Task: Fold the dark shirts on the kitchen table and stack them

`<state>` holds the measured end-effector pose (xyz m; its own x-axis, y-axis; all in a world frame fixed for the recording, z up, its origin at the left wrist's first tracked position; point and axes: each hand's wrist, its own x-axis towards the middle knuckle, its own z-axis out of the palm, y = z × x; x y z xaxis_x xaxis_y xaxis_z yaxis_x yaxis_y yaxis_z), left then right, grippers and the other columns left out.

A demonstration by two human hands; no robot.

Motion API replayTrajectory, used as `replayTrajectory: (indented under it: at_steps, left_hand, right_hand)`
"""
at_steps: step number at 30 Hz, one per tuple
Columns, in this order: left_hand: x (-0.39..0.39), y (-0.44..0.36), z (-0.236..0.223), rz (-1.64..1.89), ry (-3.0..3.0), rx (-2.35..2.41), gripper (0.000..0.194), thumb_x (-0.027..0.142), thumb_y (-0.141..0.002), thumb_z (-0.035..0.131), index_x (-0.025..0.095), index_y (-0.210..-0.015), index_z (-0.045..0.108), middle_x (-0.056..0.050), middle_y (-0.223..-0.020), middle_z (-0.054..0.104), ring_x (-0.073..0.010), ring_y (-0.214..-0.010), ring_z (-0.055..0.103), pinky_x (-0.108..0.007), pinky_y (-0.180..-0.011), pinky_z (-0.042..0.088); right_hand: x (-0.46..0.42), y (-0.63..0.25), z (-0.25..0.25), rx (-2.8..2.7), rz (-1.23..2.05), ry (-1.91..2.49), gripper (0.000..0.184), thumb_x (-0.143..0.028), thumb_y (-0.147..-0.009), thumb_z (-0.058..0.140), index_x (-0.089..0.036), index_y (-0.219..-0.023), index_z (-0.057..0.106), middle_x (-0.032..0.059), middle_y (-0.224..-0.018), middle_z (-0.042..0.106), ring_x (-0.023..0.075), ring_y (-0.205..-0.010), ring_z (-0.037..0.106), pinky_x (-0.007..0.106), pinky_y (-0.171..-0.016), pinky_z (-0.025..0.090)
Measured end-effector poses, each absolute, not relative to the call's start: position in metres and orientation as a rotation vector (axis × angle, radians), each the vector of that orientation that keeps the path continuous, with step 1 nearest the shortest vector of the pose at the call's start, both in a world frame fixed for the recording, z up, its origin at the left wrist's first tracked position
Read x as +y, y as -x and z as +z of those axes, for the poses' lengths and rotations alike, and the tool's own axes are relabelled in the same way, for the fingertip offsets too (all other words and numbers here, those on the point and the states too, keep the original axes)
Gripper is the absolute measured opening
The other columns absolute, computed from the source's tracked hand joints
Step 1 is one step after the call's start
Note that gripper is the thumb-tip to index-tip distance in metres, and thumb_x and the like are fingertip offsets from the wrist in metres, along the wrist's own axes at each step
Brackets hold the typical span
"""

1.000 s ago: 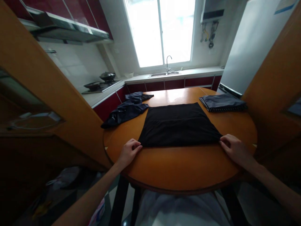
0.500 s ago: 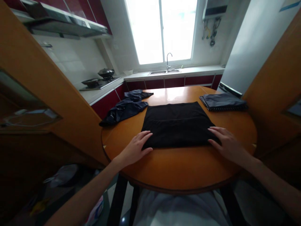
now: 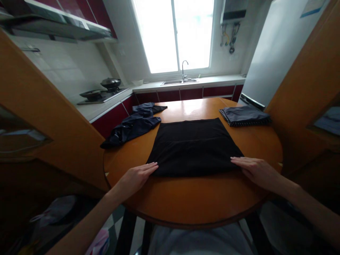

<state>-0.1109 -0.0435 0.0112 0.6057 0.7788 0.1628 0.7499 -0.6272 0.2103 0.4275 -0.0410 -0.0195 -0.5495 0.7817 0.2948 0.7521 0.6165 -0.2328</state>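
A second earlier, both hands had pinched the near corners of the black cloth (image 3: 195,148); half a second after that, the fingers were spread apart over its sides. Now the left hand (image 3: 134,180) lay with its fingers straight and close together, the tips resting on the cloth's near left corner. The right hand (image 3: 257,171) matched it at the near right corner, fingers stretched out, its thumb lower and partly beneath them. Neither hand appeared to grip anything; the pinch had given way to a flat touch, which suggested smoothing or pressing rather than pulling.

The cloth lay flat in the middle of the desk (image 3: 202,200), narrower at its far edge than at its near one, with a faint crease running across it from left to right. Little rumpling showed, so this layer seemed well spread.

The things around it had stayed put: a crumpled heap of dark clothes (image 3: 132,124) at the far left, and a folded grey pile (image 3: 245,115) at the far right.
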Motion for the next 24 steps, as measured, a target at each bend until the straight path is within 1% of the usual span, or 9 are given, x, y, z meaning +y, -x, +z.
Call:
replayTrajectory:
  at_steps: [3,5,6,9,11,13,16,19,24]
  left_hand:
    - [-0.052,0.122,0.033,0.2,-2.544,1.258,0.05,0.02,-0.09,0.056,0.032,-0.138,0.063,-0.002,-0.138,0.064,-0.0257,-0.124,0.064,-0.041,-0.108,0.051]
    - [-0.04,0.125,0.046,0.216,-2.461,1.276,0.047,0.033,-0.091,0.061,0.033,-0.138,0.062,-0.004,-0.135,0.067,-0.0281,-0.121,0.065,-0.04,-0.105,0.052]
    - [-0.027,0.123,0.05,0.288,-2.434,1.303,0.045,0.038,-0.092,0.061,0.032,-0.137,0.064,-0.005,-0.132,0.068,-0.0281,-0.118,0.066,-0.039,-0.104,0.052]
    - [0.029,0.107,0.047,0.569,-2.414,1.377,0.04,0.047,-0.092,0.058,0.025,-0.122,0.071,-0.008,-0.122,0.071,-0.0268,-0.11,0.067,-0.037,-0.099,0.052]
    - [0.07,0.095,0.037,0.595,-2.401,1.4,0.041,0.051,-0.088,0.059,0.021,-0.111,0.074,-0.01,-0.107,0.072,-0.0245,-0.093,0.068,-0.036,-0.088,0.053]
    - [0.101,0.086,0.024,0.575,-2.4,1.397,0.041,0.055,-0.086,0.059,0.019,-0.096,0.074,-0.008,-0.091,0.069,-0.0214,-0.08,0.064,-0.034,-0.078,0.052]
    - [0.122,0.085,0.011,0.511,-2.376,1.345,0.04,0.057,-0.086,0.058,0.018,-0.084,0.069,-0.004,-0.079,0.063,-0.0182,-0.072,0.059,-0.03,-0.07,0.048]
    - [0.121,0.092,0.006,0.464,-2.339,1.278,0.036,0.054,-0.088,0.058,0.019,-0.084,0.068,-0.003,-0.08,0.062,-0.0176,-0.073,0.058,-0.029,-0.071,0.046]
    - [0.114,0.097,0.006,0.598,-2.271,1.336,0.029,0.047,-0.091,0.057,0.02,-0.085,0.064,-0.003,-0.083,0.062,-0.0191,-0.078,0.058,-0.03,-0.074,0.046]
  right_hand:
    - [-0.05,-0.425,-0.002,-2.474,0.334,1.278,0.038,-0.026,-0.094,0.053,-0.03,-0.128,0.07,0.0014,-0.13,0.07,0.0261,-0.118,0.067,0.042,-0.104,0.053]
    - [-0.035,-0.425,0.008,-2.382,0.359,1.319,0.034,-0.036,-0.095,0.056,-0.028,-0.123,0.073,0.0042,-0.124,0.073,0.0283,-0.113,0.069,0.043,-0.1,0.055]
    - [-0.021,-0.424,0.012,-2.312,0.341,1.341,0.033,-0.038,-0.095,0.055,-0.025,-0.12,0.074,0.0063,-0.12,0.074,0.0287,-0.11,0.07,0.043,-0.098,0.055]
    - [0.036,-0.42,0.014,-2.176,0.341,1.388,0.034,-0.038,-0.092,0.055,-0.019,-0.112,0.075,0.0109,-0.114,0.075,0.0283,-0.104,0.069,0.042,-0.093,0.054]
    - [0.071,-0.414,0.01,-2.161,0.405,1.432,0.031,-0.036,-0.086,0.059,-0.018,-0.104,0.075,0.0111,-0.102,0.075,0.0254,-0.09,0.07,0.037,-0.084,0.055]
    - [0.096,-0.409,0.004,-2.184,0.481,1.437,0.028,-0.036,-0.082,0.061,-0.017,-0.096,0.075,0.0094,-0.091,0.074,0.0223,-0.08,0.068,0.034,-0.077,0.054]
    - [0.111,-0.407,-0.004,-2.224,0.601,1.423,0.027,-0.041,-0.082,0.061,-0.017,-0.088,0.072,0.0053,-0.078,0.069,0.0185,-0.071,0.062,0.03,-0.067,0.05]
    - [0.112,-0.408,-0.006,-2.262,0.698,1.407,0.029,-0.046,-0.084,0.059,-0.018,-0.081,0.068,0.0016,-0.069,0.063,0.016,-0.064,0.056,0.028,-0.061,0.045]
    - [0.112,-0.406,-0.005,-2.213,0.586,1.383,0.024,-0.041,-0.088,0.055,-0.02,-0.083,0.065,0.0037,-0.077,0.066,0.0184,-0.071,0.059,0.031,-0.069,0.047]
